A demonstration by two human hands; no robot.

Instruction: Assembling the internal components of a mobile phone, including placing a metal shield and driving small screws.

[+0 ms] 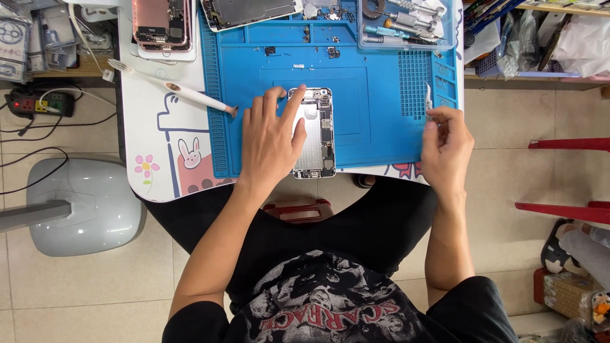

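An opened phone body (318, 136) lies face down on the blue work mat (381, 108), its silver inner plate and small parts showing. My left hand (270, 143) rests flat on its left half, with the index finger reaching to the top edge. My right hand (446, 141) hovers at the mat's right edge, pinching thin metal tweezers (429, 98) that point away from me.
A white brush-like tool (171, 89) lies left of the mat. Another opened phone (162, 25) and a detached screen (248, 11) sit at the back. A clear tray of screwdrivers (406, 25) stands back right. Red stool legs (565, 145) are at the right.
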